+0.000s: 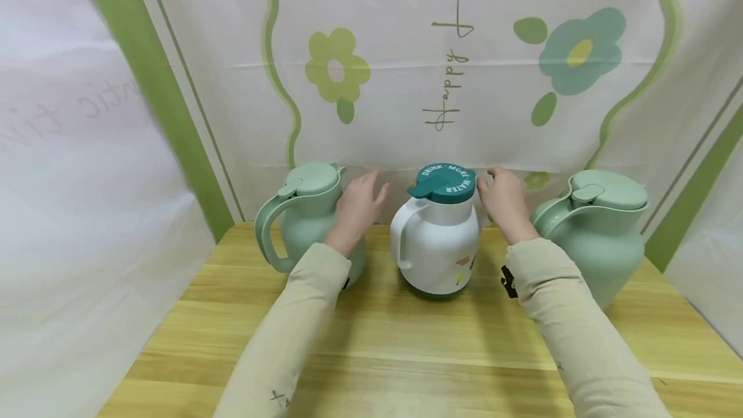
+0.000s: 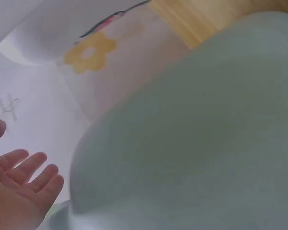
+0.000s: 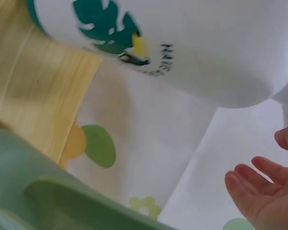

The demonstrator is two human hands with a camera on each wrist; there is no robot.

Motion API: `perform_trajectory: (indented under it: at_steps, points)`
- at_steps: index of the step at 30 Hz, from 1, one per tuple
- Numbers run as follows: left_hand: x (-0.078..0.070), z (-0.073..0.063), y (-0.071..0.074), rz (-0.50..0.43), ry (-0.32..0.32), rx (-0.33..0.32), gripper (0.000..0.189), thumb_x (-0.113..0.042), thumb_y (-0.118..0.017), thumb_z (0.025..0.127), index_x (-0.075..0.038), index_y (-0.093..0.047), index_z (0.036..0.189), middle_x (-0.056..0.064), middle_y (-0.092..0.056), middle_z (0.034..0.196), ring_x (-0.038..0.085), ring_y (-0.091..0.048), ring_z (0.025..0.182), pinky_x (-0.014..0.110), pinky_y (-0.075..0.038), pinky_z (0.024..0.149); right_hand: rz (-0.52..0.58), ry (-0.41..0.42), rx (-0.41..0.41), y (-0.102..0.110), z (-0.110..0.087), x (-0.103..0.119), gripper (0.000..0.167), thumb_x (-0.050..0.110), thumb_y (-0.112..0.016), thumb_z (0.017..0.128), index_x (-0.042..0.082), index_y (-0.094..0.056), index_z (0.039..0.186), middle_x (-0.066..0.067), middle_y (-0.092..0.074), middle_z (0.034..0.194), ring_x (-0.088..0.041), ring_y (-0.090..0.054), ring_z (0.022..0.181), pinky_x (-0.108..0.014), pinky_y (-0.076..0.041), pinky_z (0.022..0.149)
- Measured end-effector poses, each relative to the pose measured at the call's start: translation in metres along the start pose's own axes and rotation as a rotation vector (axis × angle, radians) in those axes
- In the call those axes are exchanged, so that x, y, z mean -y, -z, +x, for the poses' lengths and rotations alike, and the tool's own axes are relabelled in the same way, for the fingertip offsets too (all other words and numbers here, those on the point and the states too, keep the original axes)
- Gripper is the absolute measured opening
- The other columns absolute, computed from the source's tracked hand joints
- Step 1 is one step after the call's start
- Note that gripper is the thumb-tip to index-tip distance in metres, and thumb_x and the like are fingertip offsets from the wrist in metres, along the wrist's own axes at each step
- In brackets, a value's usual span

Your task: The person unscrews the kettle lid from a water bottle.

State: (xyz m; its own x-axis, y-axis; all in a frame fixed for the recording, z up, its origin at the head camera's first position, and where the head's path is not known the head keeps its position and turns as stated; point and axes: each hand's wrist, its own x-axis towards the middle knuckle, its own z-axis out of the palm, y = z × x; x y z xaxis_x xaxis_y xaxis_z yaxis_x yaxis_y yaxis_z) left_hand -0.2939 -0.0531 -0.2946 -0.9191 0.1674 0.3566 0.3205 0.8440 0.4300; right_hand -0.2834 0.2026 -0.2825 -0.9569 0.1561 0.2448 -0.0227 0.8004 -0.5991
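Three lidded jugs stand upright in a row on the wooden table. My left hand (image 1: 361,208) is beside the left green jug (image 1: 310,224), its fingers loosely bent and holding nothing; the left wrist view shows the hand next to the jug's large green side (image 2: 182,134). In the middle is a white jug (image 1: 438,244) with a dark teal lid (image 1: 445,183) lettered "DRINK MORE WATER". My right hand (image 1: 504,202) is just right of that lid, between the white jug and the right green jug (image 1: 606,244). The right wrist view shows its fingers (image 3: 249,182) relaxed, with nothing in them.
The wooden table (image 1: 406,360) extends in front of the jugs. Directly behind them hangs a white cloth (image 1: 395,102) printed with flowers and "Happy" lettering. Another white cloth (image 1: 75,211) closes off the left side. The jug handles point to the left.
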Motion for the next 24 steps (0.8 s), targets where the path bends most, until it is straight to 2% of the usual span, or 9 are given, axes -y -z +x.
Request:
perform_trajectory:
  at_steps: [7,15,19,24]
  points:
    - [-0.001,-0.019,0.024,-0.101,-0.021,-0.017,0.039,-0.028,-0.049,0.099,-0.007,-0.055,0.132,0.009,-0.061,0.131,0.026,-0.058,0.122,0.041,-0.048,0.1,0.076,0.002,-0.018,0.004,-0.003,0.005,0.044,0.021,-0.038,0.101,-0.008,-0.048,0.132,-0.029,-0.052,0.133,-0.043,-0.05,0.121,-0.054,-0.044,0.102]
    - [-0.003,-0.043,0.061,-0.324,-0.009,0.086,0.035,-0.027,-0.049,0.099,-0.01,-0.059,0.128,0.009,-0.065,0.125,0.026,-0.062,0.114,0.041,-0.05,0.097,0.161,0.004,-0.041,0.016,-0.006,0.019,0.044,0.025,-0.038,0.101,-0.005,-0.051,0.132,-0.027,-0.054,0.132,-0.04,-0.051,0.119,-0.051,-0.044,0.102]
    - [0.006,-0.053,0.081,-0.378,-0.006,0.119,0.036,-0.029,-0.049,0.1,-0.013,-0.057,0.131,0.009,-0.064,0.127,0.026,-0.062,0.113,0.042,-0.051,0.095,0.2,0.008,-0.04,0.022,-0.009,0.029,0.045,0.027,-0.039,0.101,-0.003,-0.051,0.133,-0.025,-0.053,0.134,-0.038,-0.05,0.122,-0.051,-0.043,0.103]
    - [0.028,-0.063,0.103,-0.427,-0.008,0.108,0.04,-0.032,-0.048,0.101,-0.008,-0.055,0.132,0.013,-0.062,0.129,0.028,-0.059,0.118,0.045,-0.048,0.099,0.255,0.042,-0.031,0.027,-0.014,0.047,0.043,0.027,-0.041,0.101,-0.001,-0.052,0.133,-0.022,-0.055,0.133,-0.036,-0.051,0.121,-0.049,-0.044,0.104]
